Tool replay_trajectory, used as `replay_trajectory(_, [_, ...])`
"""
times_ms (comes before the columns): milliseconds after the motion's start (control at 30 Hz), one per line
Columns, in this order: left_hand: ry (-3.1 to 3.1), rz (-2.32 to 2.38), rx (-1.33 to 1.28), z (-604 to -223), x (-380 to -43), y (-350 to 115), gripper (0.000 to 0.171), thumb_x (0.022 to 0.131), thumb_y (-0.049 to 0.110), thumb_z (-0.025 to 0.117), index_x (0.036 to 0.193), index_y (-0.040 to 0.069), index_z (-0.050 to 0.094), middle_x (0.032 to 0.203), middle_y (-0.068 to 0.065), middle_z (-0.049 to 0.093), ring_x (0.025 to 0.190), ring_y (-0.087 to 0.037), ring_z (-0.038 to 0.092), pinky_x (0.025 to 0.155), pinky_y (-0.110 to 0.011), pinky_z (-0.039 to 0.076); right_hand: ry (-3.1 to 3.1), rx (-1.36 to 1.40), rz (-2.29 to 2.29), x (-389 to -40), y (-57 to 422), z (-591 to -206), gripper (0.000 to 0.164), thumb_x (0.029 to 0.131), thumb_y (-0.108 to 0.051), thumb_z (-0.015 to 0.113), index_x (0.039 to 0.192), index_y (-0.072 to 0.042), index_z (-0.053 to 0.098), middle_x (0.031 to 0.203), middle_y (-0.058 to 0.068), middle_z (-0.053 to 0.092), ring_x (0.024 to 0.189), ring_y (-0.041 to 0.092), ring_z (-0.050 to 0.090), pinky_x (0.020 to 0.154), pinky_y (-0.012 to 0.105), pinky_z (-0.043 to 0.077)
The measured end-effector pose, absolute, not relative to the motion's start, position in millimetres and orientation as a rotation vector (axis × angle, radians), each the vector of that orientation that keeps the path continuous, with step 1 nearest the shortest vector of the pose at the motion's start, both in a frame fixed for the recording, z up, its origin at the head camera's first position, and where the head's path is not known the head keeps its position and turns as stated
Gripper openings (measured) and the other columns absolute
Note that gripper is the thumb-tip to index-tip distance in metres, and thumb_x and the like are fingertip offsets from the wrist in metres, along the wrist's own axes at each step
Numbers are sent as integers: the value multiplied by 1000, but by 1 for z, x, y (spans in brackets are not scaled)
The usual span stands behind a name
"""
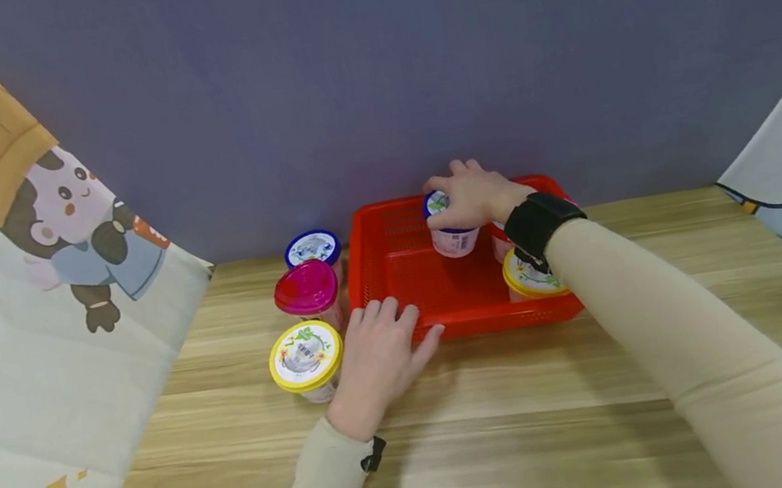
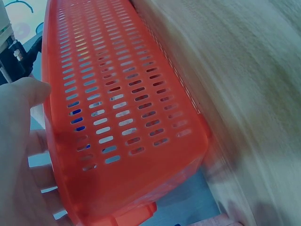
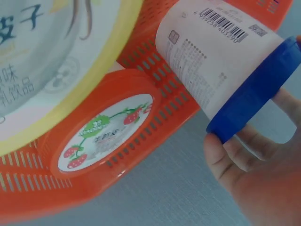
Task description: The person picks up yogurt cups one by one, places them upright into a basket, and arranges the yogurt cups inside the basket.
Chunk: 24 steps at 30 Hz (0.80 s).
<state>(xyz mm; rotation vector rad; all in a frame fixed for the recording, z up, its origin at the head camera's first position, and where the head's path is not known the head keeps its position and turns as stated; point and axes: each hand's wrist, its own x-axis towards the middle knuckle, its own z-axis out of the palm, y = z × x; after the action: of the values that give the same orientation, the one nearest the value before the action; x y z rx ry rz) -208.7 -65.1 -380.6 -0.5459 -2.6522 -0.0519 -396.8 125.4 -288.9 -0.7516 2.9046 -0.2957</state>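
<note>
My right hand [image 1: 472,194] grips a white tub [image 1: 456,243] by its blue lid [image 3: 258,87], fingers and thumb spread around the rim. The tub hangs tilted over the red plastic basket [image 1: 471,323], its barcode side showing in the right wrist view. Inside the basket's right side stand a yellow-lidded tub [image 1: 528,278] and a red-lidded tub [image 3: 108,129] with strawberries printed on top. My left hand [image 1: 380,357] rests at the front left corner of the basket, thumb along the front rim and fingers over the edge. The left wrist view shows the slotted basket wall beside that thumb.
Left of the basket, a blue-lidded tub [image 1: 312,248], a pink-topped tub [image 1: 307,289] and a yellow-lidded tub [image 1: 306,356] stand in a row on the wooden table [image 1: 512,445]. A dark panel [image 1: 366,79] rises behind; printed cloth [image 1: 35,348] lies along the left side.
</note>
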Motion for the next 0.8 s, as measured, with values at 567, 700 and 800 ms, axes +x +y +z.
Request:
replay_trajectory(567, [-2657,-50,-525,-381,-212,-61,44,100,56,52,101,15,70,93,-5,63,87,-24,54,77,-39,44,2871,-737,-287,-405,124,-299,69,85,-48,62,149,-24,48,143,18,38,128,38,34,102,63,41])
replay_trajectory(700, [-2656,-48,-524,-381,-212,-60,43,99,56,54,100,16,70,92,-5,63,87,-24,54,77,-38,45,2857,-743,-285,-405,123,-300,70,86,-49,63,149,-24,47,143,19,38,128,38,34,102,63,41])
replay_trajectory(800, [-2654,-53,-531,-378,-211,-63,43,100,55,53,99,15,69,91,-5,62,86,-23,54,76,-38,45,2851,-727,-260,-406,118,-298,72,85,-49,64,150,-25,46,144,18,37,129,38,34,103,63,41])
